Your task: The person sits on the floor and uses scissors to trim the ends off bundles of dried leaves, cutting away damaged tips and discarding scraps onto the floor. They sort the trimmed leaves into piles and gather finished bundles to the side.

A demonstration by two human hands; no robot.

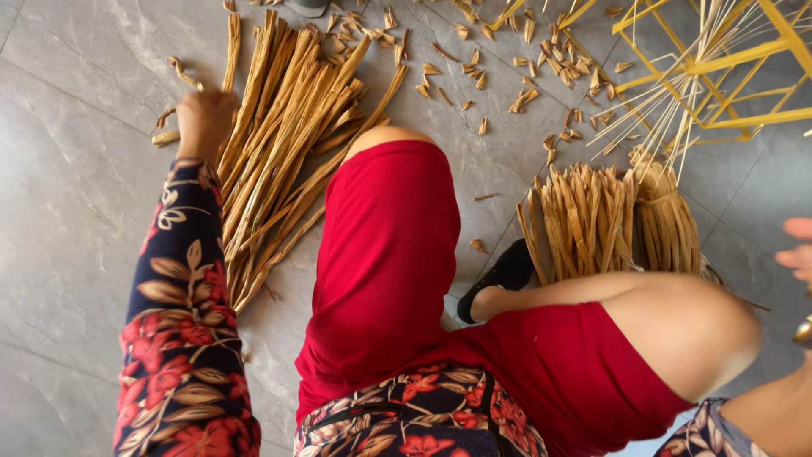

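1. The left hand [203, 118] reaches out over the grey stone floor [68, 211], its knuckles turned to the camera; its fingers curl down at the left edge of a heap of long tan cane strips [288, 144], but whether they actually pinch a strip cannot be told, since the back of the hand hides them.
2. The heap of strips lies fanned out on the floor just beside that hand, running from the top of the view down toward the person's red-clad knee [389, 220].
3. A few curled strip offcuts [173, 101] lie touching or just beside the left hand on its far side.
4. The right hand [799, 250] shows only as fingertips at the right edge of the view, loosely spread; what it holds, if anything, is cut off.
5. Near the right hand, a tied bundle of short cane pieces [609, 220] stands on the floor behind the bent right leg.
6. Beyond the bundle sits a yellow metal frame [719, 63] with thin pale reeds [677, 110] fanning from it.
7. Small chips [524, 97] litter the floor between heap and frame.
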